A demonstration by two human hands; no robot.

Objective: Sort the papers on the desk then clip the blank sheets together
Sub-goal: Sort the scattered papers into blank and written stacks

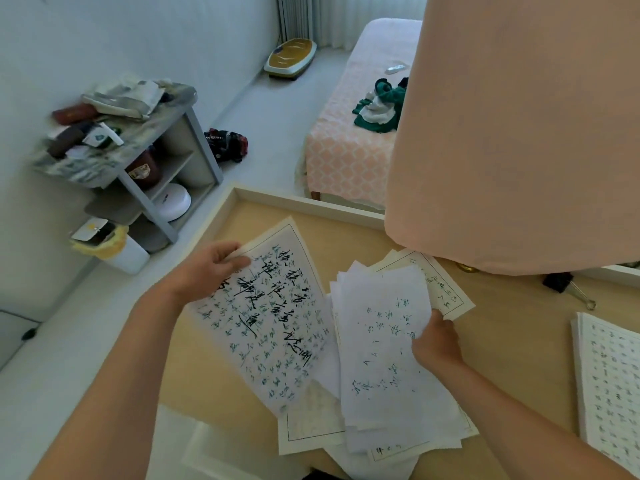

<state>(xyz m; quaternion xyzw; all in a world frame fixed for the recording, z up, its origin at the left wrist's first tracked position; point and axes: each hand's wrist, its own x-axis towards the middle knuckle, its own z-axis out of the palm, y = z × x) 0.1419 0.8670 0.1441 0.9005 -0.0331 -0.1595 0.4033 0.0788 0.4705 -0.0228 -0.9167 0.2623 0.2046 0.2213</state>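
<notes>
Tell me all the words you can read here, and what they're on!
"WEIS", then blurred: dark bag on the floor.
Handwritten sheet in the left hand: brush writing, unreadable.
Top sheet gripped by the right hand: faint marks, unreadable.
Printed stack at the right edge: too blurred.

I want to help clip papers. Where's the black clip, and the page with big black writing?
Black binder clip (557, 282): head view, on its black body.
Page with big black writing (266, 327): head view, on the middle of the sheet.
</notes>
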